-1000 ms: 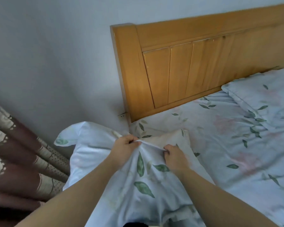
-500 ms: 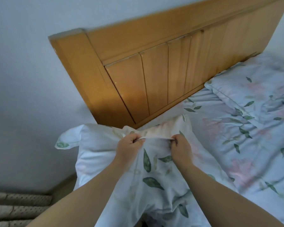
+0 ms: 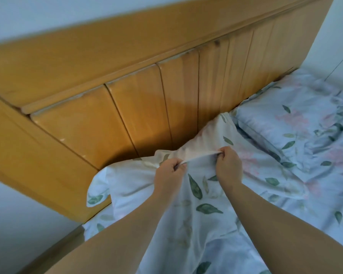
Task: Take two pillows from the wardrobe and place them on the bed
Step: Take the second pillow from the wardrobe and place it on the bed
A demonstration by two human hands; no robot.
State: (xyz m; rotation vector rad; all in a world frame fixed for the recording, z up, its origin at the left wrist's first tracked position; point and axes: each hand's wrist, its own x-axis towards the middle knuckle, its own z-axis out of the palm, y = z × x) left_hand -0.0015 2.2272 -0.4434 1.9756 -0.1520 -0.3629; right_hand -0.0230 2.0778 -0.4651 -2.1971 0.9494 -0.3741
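Note:
A white pillow with green leaf print (image 3: 131, 180) lies at the near left corner of the bed (image 3: 285, 175), its far edge against the wooden headboard (image 3: 139, 107). My left hand (image 3: 167, 175) grips a fold of its cover near the top edge. My right hand (image 3: 228, 165) pinches the same fold a little to the right, and the cloth is stretched taut between them. A second pillow (image 3: 297, 119) in matching floral cloth lies flat at the far right by the headboard.
The bed sheet carries the same pale floral and leaf print and is crumpled at the right. A white wall (image 3: 18, 224) runs left of the headboard, with a wooden skirting strip along the floor at the lower left.
The pillow and both hands have moved forward and right, up against the headboard. The view has swung right; the curtain at the left is out of sight.

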